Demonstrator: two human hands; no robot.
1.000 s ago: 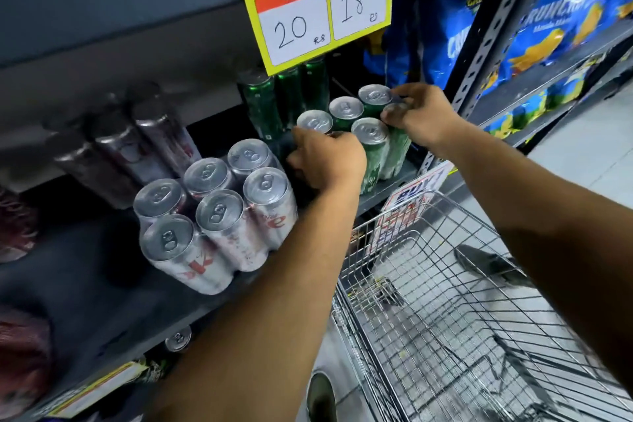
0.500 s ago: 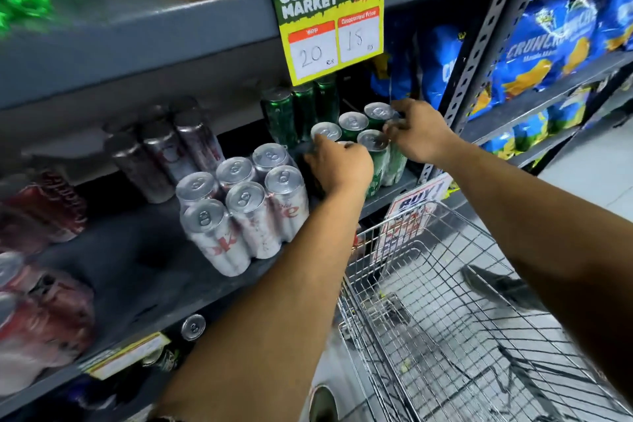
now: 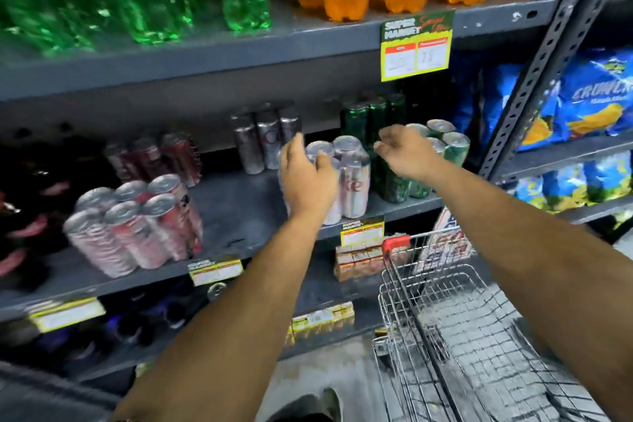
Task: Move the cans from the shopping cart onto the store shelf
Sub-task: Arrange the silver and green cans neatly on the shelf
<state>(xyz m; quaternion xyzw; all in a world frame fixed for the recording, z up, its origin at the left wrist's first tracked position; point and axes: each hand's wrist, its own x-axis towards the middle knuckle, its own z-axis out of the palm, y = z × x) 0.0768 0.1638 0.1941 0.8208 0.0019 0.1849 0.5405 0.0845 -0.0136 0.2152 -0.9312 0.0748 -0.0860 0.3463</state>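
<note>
The grey store shelf [image 3: 246, 205] carries several groups of cans. At the lower right stands the wire shopping cart [image 3: 479, 336], and no cans show in the part of it that is visible. On the shelf the silver cans [image 3: 354, 181] stand upright just beside the green cans [image 3: 452, 147]. The left hand [image 3: 306, 178] is open with spread fingers in front of the silver cans. The right hand [image 3: 406, 151] is loosely open before the green cans, holding nothing.

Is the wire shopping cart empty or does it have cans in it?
Empty as far as shown: only bare mesh shows inside the wire shopping cart; its lower end is cropped.
</note>
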